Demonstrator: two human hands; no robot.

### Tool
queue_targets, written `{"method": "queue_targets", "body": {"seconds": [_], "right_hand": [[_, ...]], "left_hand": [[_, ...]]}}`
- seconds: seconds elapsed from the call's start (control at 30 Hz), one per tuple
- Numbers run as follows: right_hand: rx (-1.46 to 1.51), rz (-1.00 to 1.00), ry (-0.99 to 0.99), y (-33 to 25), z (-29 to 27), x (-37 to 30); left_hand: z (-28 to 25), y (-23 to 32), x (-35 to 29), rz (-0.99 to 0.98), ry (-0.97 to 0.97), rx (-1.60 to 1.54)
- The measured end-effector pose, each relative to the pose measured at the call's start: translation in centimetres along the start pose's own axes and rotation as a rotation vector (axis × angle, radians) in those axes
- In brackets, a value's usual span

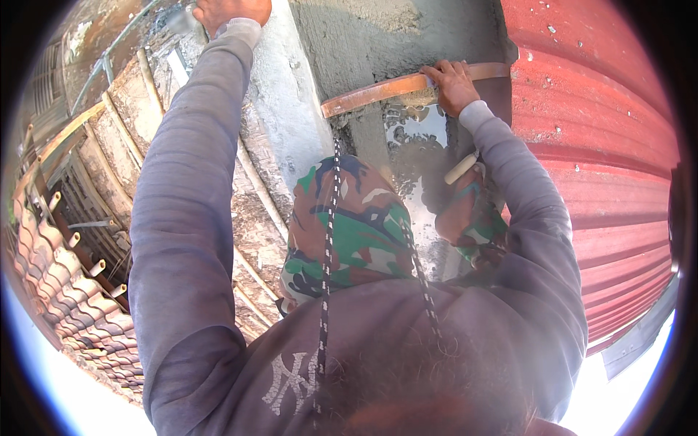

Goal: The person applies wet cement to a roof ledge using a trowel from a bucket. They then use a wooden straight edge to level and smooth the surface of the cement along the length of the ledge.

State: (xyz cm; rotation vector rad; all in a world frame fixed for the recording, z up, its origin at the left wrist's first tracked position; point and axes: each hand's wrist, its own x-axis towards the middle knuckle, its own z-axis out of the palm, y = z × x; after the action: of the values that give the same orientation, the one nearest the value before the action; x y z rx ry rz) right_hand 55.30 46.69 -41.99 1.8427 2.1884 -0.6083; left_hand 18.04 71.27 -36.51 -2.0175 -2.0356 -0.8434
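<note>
My right hand grips a long, flat orange-brown strip, its fingers bent over the top edge. The strip lies across a grey surface of wet-looking mortar. My left hand is at the top edge, by the upper end of a whitish smooth concrete band. Its fingers are partly cut off, so what it touches is hidden. Below the strip sits a shiny wet patch. A tool with a pale handle lies beside my camouflage-patterned trouser leg.
Red corrugated metal sheeting rises along the right. On the left are bamboo poles and a rough wall, with curved roof tiles lower down. Two dark cords with white flecks hang from my clothing.
</note>
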Motion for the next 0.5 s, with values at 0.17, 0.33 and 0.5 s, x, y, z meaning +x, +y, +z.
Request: {"method": "queue_targets", "body": {"seconds": [0.17,0.33,0.5], "right_hand": [[0.007,-0.024,-0.047,-0.1,0.4,-1.7],[0.039,0.001,-0.058,-0.1,2.0,-3.8],[0.071,0.002,-0.068,-0.5,2.9,-6.5]], "left_hand": [[-0.2,-0.1,0.1,0.009,0.006,-0.029],[-0.5,0.3,0.4,-0.075,-0.097,-0.023],[1.1,-2.2,0.4,-0.059,-0.134,0.005]]}}
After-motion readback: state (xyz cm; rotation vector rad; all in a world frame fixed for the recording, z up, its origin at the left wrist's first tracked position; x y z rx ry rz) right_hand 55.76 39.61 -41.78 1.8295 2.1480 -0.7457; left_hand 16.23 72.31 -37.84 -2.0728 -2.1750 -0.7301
